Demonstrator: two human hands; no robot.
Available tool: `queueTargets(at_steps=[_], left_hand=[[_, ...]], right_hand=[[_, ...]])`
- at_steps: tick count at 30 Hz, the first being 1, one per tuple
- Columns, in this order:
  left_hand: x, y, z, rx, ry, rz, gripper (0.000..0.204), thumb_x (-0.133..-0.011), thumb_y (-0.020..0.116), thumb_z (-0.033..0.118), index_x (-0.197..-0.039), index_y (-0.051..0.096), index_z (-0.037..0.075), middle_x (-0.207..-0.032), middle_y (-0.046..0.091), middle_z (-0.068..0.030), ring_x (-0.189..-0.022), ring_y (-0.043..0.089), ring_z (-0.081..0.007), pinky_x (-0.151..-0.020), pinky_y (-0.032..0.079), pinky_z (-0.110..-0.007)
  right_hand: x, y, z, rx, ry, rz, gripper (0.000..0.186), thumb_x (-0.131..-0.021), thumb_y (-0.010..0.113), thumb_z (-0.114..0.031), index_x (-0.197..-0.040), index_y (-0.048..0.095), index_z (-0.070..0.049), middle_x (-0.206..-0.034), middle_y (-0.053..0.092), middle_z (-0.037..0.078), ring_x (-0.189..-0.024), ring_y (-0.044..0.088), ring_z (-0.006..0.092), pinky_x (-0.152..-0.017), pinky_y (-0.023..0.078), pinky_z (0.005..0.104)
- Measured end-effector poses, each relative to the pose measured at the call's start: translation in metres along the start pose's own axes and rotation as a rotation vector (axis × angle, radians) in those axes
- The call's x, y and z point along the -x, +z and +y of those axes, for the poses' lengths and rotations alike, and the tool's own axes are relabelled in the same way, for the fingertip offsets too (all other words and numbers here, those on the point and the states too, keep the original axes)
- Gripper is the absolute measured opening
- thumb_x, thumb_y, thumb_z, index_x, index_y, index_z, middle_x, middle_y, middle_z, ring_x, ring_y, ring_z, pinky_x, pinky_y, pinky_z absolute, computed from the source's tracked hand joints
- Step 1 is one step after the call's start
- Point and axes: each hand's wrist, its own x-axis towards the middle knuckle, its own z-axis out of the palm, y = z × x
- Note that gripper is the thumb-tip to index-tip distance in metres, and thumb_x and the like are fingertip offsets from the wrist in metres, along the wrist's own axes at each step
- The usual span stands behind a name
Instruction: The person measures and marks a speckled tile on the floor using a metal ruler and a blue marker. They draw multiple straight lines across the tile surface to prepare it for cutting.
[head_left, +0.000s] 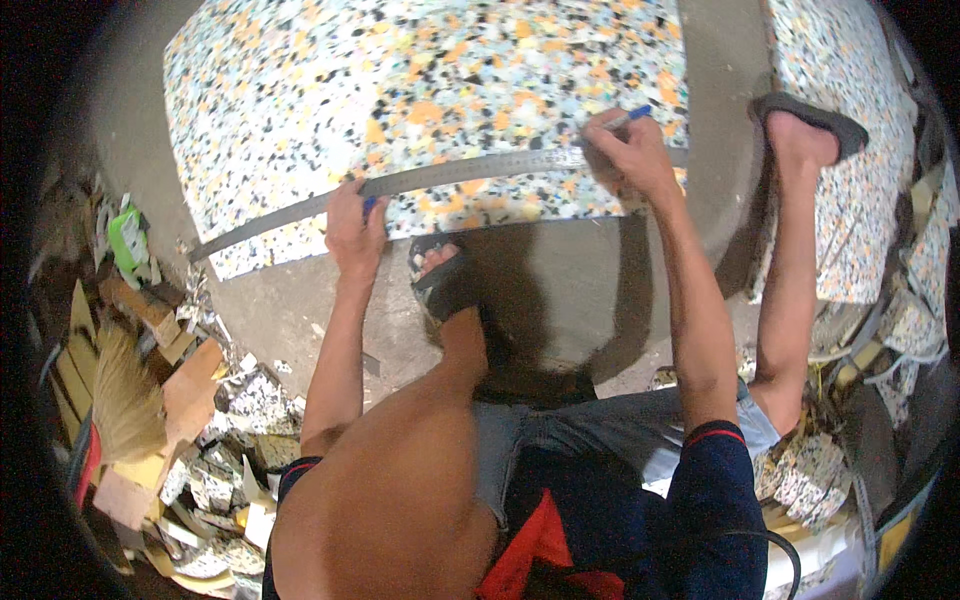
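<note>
A large speckled foam sheet [290,110] in white, orange, black and pale blue lies flat on the floor before me. Across its near part runs a long metal ruler [460,175], its left end reaching past the sheet's edge. My left hand [355,235] presses down at the ruler's near edge, fingers curled, with a small blue pen cap [371,204] by the thumb. Further right, my right hand [635,150] grips a blue-ended marker pen [636,114] just above the ruler. The pen's tip is hidden by the hand.
My sandalled left foot [440,275] is at the sheet's near edge; my right foot [810,135] rests on a second speckled foam sheet [860,220]. Foam offcuts [250,410], a straw broom [125,390] and a green-white object [126,240] lie left. More scraps [815,480] lie at lower right.
</note>
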Motion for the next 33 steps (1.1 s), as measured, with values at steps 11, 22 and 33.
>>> queueTargets(at_steps=[11,22,33], left_hand=[[0.001,0.003,-0.004,-0.018,0.075,0.118,0.030,-0.080,0.083,0.018,-0.101,0.068,0.003,-0.119,0.072,-0.0126,-0.117,0.065,-0.0386,-0.096,0.053,-0.044],[0.000,0.012,-0.021,-0.005,0.117,0.072,0.042,-0.073,0.087,0.025,-0.105,0.072,0.003,-0.114,0.073,-0.0101,-0.116,0.064,-0.0322,-0.104,0.047,-0.054],[0.001,0.014,-0.025,-0.069,0.058,-0.017,0.044,-0.077,0.084,0.032,-0.110,0.074,0.004,-0.115,0.073,-0.0084,-0.121,0.062,-0.0284,-0.109,0.043,-0.053]], right_hand=[[0.005,0.030,-0.024,-0.292,-0.002,0.055,0.017,-0.094,0.073,-0.016,-0.104,0.072,-0.003,-0.083,0.069,0.000,-0.071,0.060,0.0076,-0.064,0.047,0.0257],[-0.006,0.118,-0.057,-0.167,0.038,-0.203,0.015,-0.093,0.072,-0.013,-0.100,0.074,0.000,-0.079,0.072,0.002,-0.068,0.062,0.0067,-0.062,0.049,0.0256],[-0.012,0.138,-0.050,-0.224,-0.009,-0.204,0.018,-0.093,0.073,-0.016,-0.103,0.075,0.000,-0.082,0.074,0.004,-0.070,0.063,0.0078,-0.063,0.051,0.0268]])
